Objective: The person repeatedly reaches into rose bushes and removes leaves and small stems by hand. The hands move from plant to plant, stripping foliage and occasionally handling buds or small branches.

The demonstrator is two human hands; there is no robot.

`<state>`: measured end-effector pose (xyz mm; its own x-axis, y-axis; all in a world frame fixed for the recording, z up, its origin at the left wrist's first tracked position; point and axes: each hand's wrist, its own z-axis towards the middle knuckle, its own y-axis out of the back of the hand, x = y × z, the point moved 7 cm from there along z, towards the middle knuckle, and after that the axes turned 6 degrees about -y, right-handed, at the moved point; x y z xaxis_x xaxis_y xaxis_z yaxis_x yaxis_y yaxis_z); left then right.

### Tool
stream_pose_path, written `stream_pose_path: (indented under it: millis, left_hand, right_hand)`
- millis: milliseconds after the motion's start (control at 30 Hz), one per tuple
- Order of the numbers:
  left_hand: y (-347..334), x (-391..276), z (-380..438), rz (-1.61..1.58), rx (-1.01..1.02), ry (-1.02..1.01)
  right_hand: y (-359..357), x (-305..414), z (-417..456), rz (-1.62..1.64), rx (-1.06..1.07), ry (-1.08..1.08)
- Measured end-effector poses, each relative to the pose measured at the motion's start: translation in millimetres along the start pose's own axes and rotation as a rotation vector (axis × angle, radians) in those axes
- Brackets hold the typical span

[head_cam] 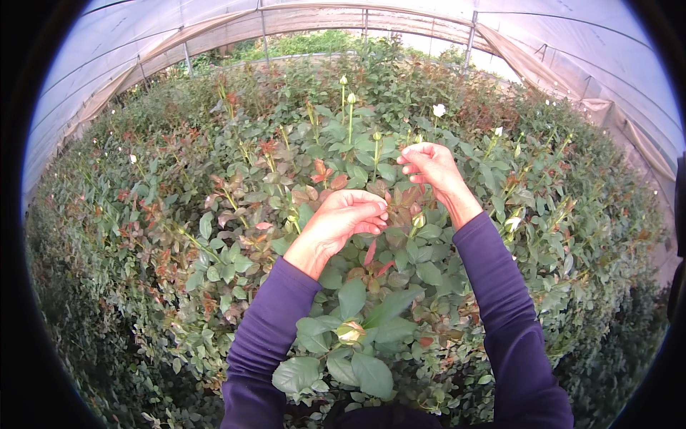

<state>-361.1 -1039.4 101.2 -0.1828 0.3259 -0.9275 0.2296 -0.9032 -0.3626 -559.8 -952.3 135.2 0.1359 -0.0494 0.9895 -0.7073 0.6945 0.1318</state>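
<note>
My left hand (pixel 347 219) is over the middle of the rose bushes, its thumb and fingertips pinched together beside some reddish young leaves (pixel 410 199). Whether a thin shoot sits in that pinch is too small to tell. Higher and to the right, my right hand (pixel 433 167) has its fingers curled towards the thumb, just below a small green rosebud (pixel 418 138); I cannot make out anything held there. A pale green bud (pixel 418 220) stands between and below the hands. Nearest to me, between my forearms, a cream rosebud (pixel 350 332) is ringed by broad green leaves.
Dense rose bushes (pixel 161 257) surround me on all sides. Tall budded stems (pixel 351 120) rise beyond my hands, with an open white rose (pixel 439 110) to their right. Plastic greenhouse sheeting (pixel 568 37) arches over metal posts (pixel 471 40). A pale path (pixel 664 236) runs along the right.
</note>
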Motion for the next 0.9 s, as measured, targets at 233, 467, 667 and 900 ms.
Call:
stream_pose_path:
  millis: [233,467,667,900]
  left_hand:
    - [8.0,0.9,-30.3,0.013,0.043,0.053]
    - [26.6,-7.9,-40.9,0.085,-0.035,-0.061]
    - [26.0,-5.7,-34.9,0.095,-0.033,-0.058]
    - [24.5,0.8,-31.6,0.123,-0.055,-0.026]
  right_hand:
    - [-43.0,-41.6,88.3,-0.276,0.047,0.056]
    - [-79.4,-68.8,77.8,-0.413,0.464,0.19]
    - [-63.5,-82.2,79.8,-0.584,0.216,0.351]
    - [-33.9,-100.6,79.1,-0.723,-0.061,-0.18]
